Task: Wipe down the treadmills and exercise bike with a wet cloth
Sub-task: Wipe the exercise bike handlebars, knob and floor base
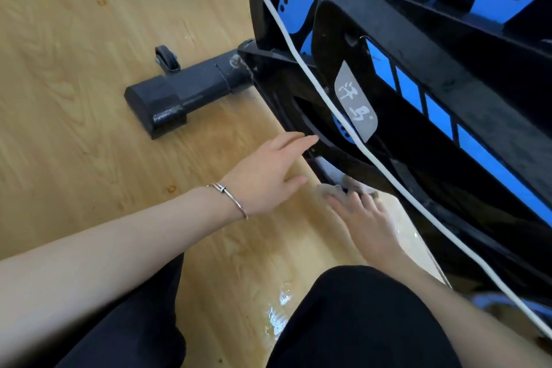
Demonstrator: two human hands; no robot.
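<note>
Wet cloth (329, 188) is limp and slick: my right hand (364, 221) grip presses it onto the exercise bike (418, 48), left hand (265, 170) spread.

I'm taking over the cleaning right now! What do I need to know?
Left hand: open, holding nothing, with straight fingers reaching to the lower edge of the exercise bike.
Right hand: on the cloth, low under the bike's frame near the floor. Its fingertips are hidden, so it is unclear whether they curl round the cloth.
A white cable hangs across the bike. Wet patches shine on the floor.
Done: wiping is at the bike's lower frame. How much is already clean cannot be told.
Left: probably the rest of the bike, such as the foot bar. No treadmills are in view.
</note>
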